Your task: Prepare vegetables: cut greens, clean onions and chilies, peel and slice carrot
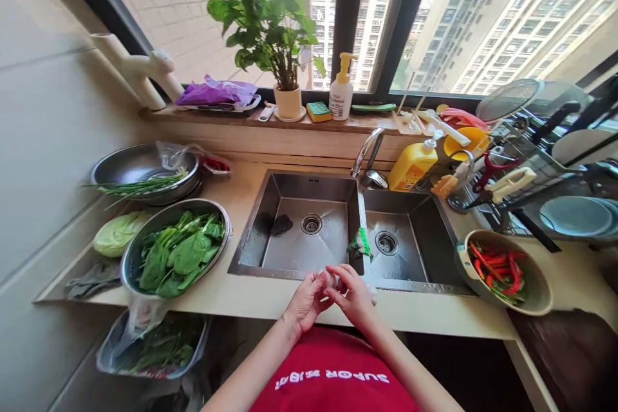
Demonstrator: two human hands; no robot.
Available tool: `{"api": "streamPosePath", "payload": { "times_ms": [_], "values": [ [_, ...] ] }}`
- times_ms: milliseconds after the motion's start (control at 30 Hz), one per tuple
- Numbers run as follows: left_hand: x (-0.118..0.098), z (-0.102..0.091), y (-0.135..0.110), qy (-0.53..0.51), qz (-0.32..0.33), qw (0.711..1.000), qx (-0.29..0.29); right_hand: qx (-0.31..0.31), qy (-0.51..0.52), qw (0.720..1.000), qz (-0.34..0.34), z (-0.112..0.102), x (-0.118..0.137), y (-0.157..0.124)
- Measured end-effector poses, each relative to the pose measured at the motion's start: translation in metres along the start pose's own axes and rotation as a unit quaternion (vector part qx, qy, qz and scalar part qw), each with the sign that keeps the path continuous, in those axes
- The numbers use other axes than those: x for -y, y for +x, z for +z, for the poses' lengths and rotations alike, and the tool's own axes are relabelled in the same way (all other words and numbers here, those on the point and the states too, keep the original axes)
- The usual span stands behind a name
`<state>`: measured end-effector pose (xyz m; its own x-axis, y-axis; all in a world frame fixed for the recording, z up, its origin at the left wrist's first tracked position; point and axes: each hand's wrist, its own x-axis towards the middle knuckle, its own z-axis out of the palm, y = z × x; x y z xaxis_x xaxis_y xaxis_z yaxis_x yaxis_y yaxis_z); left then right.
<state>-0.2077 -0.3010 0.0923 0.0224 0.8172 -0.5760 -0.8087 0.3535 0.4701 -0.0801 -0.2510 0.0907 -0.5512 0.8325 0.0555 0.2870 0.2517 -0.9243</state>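
Over the front rim of the double sink point(290, 270), my left hand point(309, 301) and my right hand point(353, 296) meet with fingers closed. Between the fingertips is a small pale piece point(330, 279) that looks like garlic, mostly covered by the fingers. Another small whitish thing point(372, 294) lies on the counter edge just beyond my right hand, partly hidden by it. A green and white scrubber point(360, 243) hangs over the sink divider near my hands. In the left basin lies a dark cloth or scourer point(281, 224).
To the left are a bowl of leafy greens point(186, 254), a cabbage point(120, 233) and a steel basin point(145, 167) with scallions. At right are a bowl of red chillies point(499, 270), a dish rack point(526, 174) and a yellow bottle point(412, 164). The faucet point(367, 151) stands behind the sink.
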Motion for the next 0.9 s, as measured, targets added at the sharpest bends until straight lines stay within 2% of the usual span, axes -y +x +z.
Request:
{"api": "streamPosePath", "payload": {
  "times_ms": [200, 333, 433, 567, 733, 833, 900],
  "values": [
    [0.001, 0.003, -0.010, 0.033, 0.099, 0.994, -0.043, 0.018, 0.039, 0.999, -0.005, 0.000, -0.003, 0.019],
    [0.007, 0.003, -0.020, 0.021, 0.161, 0.978, -0.134, 0.088, 0.043, 0.994, -0.041, 0.012, -0.006, 0.025],
    [0.010, -0.008, -0.037, -0.015, 0.183, 0.961, -0.208, 0.164, 0.049, 0.984, -0.052, 0.036, -0.006, 0.026],
    [0.007, -0.046, -0.071, -0.056, 0.238, 0.931, -0.273, 0.242, 0.060, 0.966, -0.073, 0.090, 0.009, 0.019],
    [-0.010, -0.119, -0.122, -0.060, 0.268, 0.914, -0.297, 0.289, 0.076, 0.951, -0.083, 0.179, 0.039, 0.005],
    [-0.031, -0.162, -0.153, -0.034, 0.273, 0.905, -0.325, 0.293, 0.082, 0.948, -0.094, 0.237, 0.055, -0.001],
    [-0.045, -0.186, -0.170, -0.009, 0.253, 0.906, -0.338, 0.272, 0.082, 0.955, -0.090, 0.273, 0.063, -0.003]
  ]
}}
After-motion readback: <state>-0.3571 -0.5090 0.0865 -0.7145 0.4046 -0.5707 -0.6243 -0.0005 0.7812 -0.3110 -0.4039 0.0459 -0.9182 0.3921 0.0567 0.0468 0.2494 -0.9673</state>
